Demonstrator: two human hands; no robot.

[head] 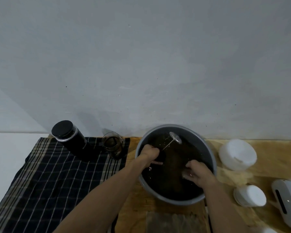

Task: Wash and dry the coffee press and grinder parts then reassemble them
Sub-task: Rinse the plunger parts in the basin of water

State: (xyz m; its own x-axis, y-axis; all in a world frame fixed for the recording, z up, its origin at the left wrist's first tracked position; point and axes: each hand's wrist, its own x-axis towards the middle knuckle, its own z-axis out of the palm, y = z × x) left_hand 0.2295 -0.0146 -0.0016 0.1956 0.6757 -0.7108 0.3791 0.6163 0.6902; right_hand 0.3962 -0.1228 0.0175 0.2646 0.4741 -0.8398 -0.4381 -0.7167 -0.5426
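A grey basin (207, 147) of dark water stands on the wooden table. My left hand (149, 152) grips the black lid end of the press plunger, whose thin rod slants up to the round metal filter disc (175, 137) above the water. My right hand (196, 172) is at the basin's right side, fingers curled under the water; what they hold is hidden. The glass press beaker (112, 145) stands upright on the checked cloth, left of the basin. A black-lidded dark jar (67, 133) stands further left.
A dark checked cloth (45, 174) covers the table's left part. Right of the basin lie a large white round container (237, 154), a smaller white cylinder (249, 195) and a white appliance (287, 202) at the right edge. A brownish cloth (171, 222) lies near the front edge.
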